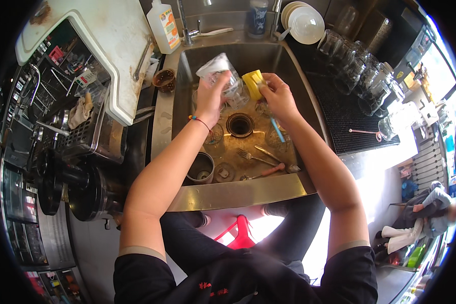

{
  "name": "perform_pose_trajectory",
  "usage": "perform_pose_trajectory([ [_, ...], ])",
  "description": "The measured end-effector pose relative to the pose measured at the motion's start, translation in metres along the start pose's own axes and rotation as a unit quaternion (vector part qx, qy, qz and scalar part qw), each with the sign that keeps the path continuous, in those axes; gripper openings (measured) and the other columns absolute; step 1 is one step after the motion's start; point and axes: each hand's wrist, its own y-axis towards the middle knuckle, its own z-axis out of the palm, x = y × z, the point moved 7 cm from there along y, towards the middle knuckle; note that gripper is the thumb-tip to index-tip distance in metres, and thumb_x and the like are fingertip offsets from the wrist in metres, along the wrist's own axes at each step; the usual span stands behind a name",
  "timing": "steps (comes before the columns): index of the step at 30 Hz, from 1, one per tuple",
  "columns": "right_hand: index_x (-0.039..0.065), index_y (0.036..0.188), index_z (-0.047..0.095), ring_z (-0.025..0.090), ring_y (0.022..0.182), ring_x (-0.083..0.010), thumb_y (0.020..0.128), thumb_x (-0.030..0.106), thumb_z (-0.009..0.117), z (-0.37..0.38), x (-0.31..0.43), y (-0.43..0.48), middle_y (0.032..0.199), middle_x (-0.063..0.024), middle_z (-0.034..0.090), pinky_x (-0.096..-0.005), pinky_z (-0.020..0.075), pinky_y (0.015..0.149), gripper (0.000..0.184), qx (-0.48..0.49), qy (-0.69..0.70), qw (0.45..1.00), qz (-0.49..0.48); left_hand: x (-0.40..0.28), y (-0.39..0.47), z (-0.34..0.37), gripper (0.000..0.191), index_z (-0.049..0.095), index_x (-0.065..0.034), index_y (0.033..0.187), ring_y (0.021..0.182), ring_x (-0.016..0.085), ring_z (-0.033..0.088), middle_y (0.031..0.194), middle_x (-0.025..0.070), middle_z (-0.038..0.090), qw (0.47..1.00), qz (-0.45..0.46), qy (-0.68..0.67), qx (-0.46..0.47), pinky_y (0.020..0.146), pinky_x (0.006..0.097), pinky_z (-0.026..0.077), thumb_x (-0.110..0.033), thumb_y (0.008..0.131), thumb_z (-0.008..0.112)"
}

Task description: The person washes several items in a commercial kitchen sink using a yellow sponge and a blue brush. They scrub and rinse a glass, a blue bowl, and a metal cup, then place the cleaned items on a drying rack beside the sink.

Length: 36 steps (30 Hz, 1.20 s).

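Over a stainless steel sink [235, 192], my left hand [211, 97] holds a clear glass [233, 85] tilted, with white foam at its upper end. My right hand [279, 95] pinches a yellow sponge [254, 84] just right of the glass, a small gap apart. Below them is the round drain opening [240, 125]. On the sink floor nearer me lie a fork [252, 156], other cutlery and a pink-handled utensil [272, 170]. A metal cup [201, 168] stands in the near left corner. More glassware [214, 141] and a light blue strip [277, 130] are partly hidden by my arms.
Upturned glasses [347, 60] crowd the black ribbed mat [336, 110] at right. White plates [306, 24] and a tap [188, 34] are behind the sink. A plastic bottle [165, 28] and a brown bowl [164, 80] stand at left. Seated people [421, 216] are far right.
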Motion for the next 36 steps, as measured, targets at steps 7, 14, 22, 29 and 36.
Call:
perform_pose_trajectory([
  [7, -0.003, 0.130, 0.057, 0.065, 0.084, -0.0186, 0.104, 0.009, 0.043, 0.031, -0.031, -0.003, 0.110, -0.0111, 0.068, -0.0324, 0.0598, 0.071, 0.032, 0.071, 0.211, 0.957, 0.186, -0.015, -0.013, 0.008, 0.036, 0.054, -0.0093, 0.123, 0.104, 0.020, 0.066, 0.112, 0.0040, 0.062, 0.990, 0.027, -0.129, 0.057, 0.088, 0.0436, 0.058, -0.018, 0.095, 0.073],
  [14, -0.001, 0.129, 0.056, 0.064, 0.080, -0.0184, 0.107, 0.016, 0.045, 0.044, -0.020, -0.019, 0.106, -0.0110, 0.064, -0.0329, 0.0592, 0.072, 0.030, 0.141, 0.252, 0.937, 0.197, -0.037, -0.011, -0.009, 0.068, 0.040, -0.0077, 0.136, 0.110, 0.017, 0.060, 0.121, 0.0078, 0.057, 0.972, 0.193, 0.061, -0.118, 0.096, 0.0387, 0.054, -0.006, 0.084, 0.083],
  [22, -0.003, 0.123, 0.055, 0.065, 0.080, -0.0207, 0.101, 0.007, 0.046, 0.022, -0.014, -0.006, 0.099, -0.0132, 0.065, -0.0369, 0.0589, 0.071, 0.026, 0.041, 0.259, 0.957, 0.119, -0.024, -0.019, 0.017, 0.047, 0.054, -0.0042, 0.127, 0.110, 0.018, 0.062, 0.118, 0.0058, 0.062, 0.992, 0.084, -0.091, 0.015, 0.095, 0.0393, 0.054, -0.013, 0.090, 0.079],
  [29, -0.003, 0.117, 0.059, 0.063, 0.075, -0.0206, 0.104, 0.012, 0.044, 0.024, -0.012, -0.007, 0.093, -0.0127, 0.065, -0.0346, 0.0573, 0.070, 0.025, 0.131, 0.301, 0.932, 0.152, -0.059, 0.027, 0.010, 0.086, 0.042, -0.0005, 0.134, 0.109, 0.019, 0.061, 0.121, 0.0109, 0.054, 0.969, 0.225, 0.099, -0.040, 0.092, 0.0336, 0.056, -0.027, 0.072, 0.094],
  [36, -0.002, 0.123, 0.058, 0.061, 0.079, -0.0199, 0.104, 0.013, 0.041, -0.007, -0.005, 0.004, 0.104, -0.0121, 0.064, -0.0351, 0.0541, 0.070, 0.029, 0.104, 0.308, 0.938, 0.123, -0.035, 0.119, -0.039, 0.090, 0.050, -0.0009, 0.128, 0.113, 0.028, 0.066, 0.124, 0.0164, 0.064, 0.885, 0.146, 0.436, -0.080, 0.099, 0.0379, 0.052, -0.035, 0.060, 0.098],
])
